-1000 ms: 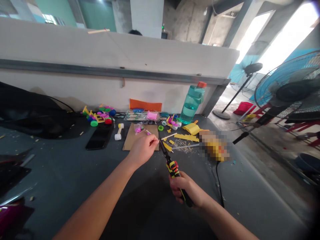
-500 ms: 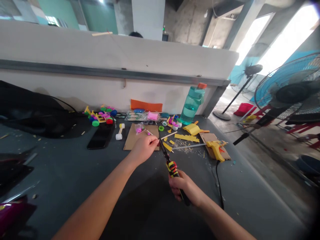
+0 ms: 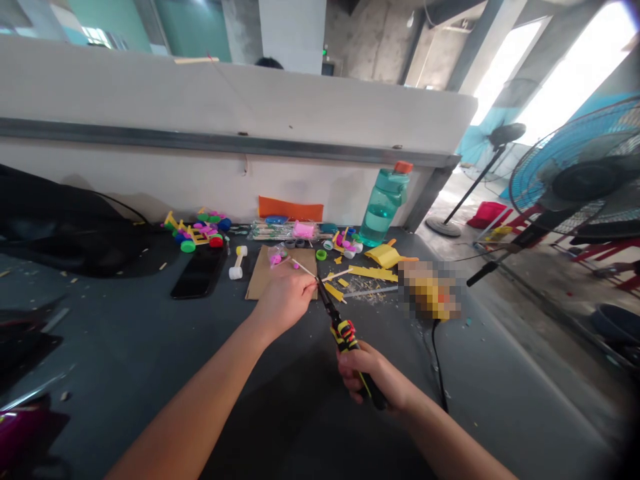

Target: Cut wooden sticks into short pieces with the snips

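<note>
My left hand [image 3: 285,299] is closed in a pinch on a thin wooden stick [image 3: 303,268] that points up and away over the dark table [image 3: 150,347]. My right hand [image 3: 373,379] grips the handles of black and yellow cutters [image 3: 340,327]. The cutter jaws sit at the stick, right beside my left fingertips. A brown cardboard piece [image 3: 260,280] lies just behind my left hand.
Yellow strips and scraps [image 3: 373,273], bottle caps, a small toy made of sticks and caps [image 3: 200,232], a black phone [image 3: 199,272], a teal water bottle [image 3: 384,205] and a black cord [image 3: 436,360] lie on the table. A low wall stands behind. Fans stand at the right.
Both hands keep almost the same place. The stick in my left hand now sticks out a little further above the cutter jaws.
</note>
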`<state>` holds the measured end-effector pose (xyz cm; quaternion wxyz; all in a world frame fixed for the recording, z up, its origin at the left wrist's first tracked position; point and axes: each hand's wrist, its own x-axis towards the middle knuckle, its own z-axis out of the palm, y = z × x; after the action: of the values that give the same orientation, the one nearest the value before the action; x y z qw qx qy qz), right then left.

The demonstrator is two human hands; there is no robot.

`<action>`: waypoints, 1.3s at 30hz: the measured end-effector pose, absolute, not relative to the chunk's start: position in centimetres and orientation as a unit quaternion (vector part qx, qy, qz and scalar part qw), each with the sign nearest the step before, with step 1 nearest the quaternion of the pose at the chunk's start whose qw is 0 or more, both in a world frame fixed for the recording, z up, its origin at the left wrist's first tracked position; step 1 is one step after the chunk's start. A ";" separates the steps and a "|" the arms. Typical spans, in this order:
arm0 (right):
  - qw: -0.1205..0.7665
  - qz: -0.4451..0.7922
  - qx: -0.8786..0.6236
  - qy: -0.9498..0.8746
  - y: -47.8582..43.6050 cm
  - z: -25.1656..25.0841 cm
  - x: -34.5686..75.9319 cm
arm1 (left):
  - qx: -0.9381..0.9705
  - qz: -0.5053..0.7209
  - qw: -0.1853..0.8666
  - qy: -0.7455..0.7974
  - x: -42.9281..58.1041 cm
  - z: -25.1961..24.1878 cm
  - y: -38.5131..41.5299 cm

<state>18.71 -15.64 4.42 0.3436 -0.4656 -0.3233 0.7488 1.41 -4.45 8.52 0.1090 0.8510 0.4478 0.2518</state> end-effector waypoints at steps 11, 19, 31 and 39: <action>0.320 0.728 -0.496 -0.348 -16.0 4.2 18.6 | 0.864 0.233 0.087 0.438 1.9 8.3 -4.9; 0.324 0.685 -0.518 -0.396 -15.8 3.6 18.6 | 0.833 0.222 0.191 0.470 1.4 8.7 -4.3; 0.362 0.745 -0.465 -0.311 -15.5 4.1 19.0 | 0.836 0.259 0.158 0.457 1.4 9.3 -4.7; 0.372 0.771 -0.424 -0.296 -15.3 3.2 19.5 | 0.853 0.258 0.092 0.445 1.5 8.7 -4.7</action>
<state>19.51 -15.27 3.19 0.3723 -0.4243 -0.2958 0.7706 1.53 -4.72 8.70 0.0919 0.8527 0.4446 0.2582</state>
